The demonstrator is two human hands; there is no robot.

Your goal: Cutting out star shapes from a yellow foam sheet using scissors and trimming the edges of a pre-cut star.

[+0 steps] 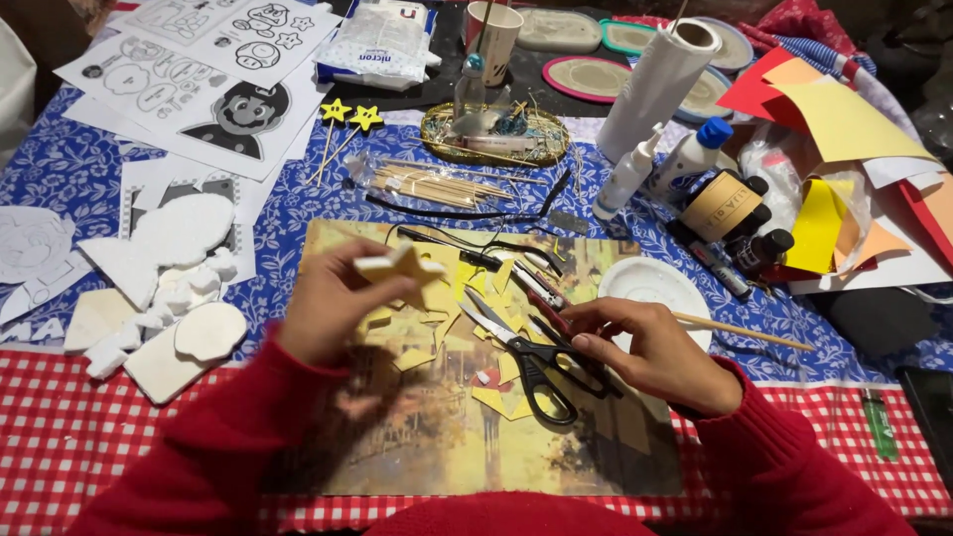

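Star cutout, pale yellow, perhaps foam

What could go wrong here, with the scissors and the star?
1. The right hand rests by the open scissors, blades pointing toward the left hand; a careless grab might nick a finger.
2. The star is pinched only at its edge and could drop among the yellow scraps.
3. A sleeve might sweep the plate and stick.
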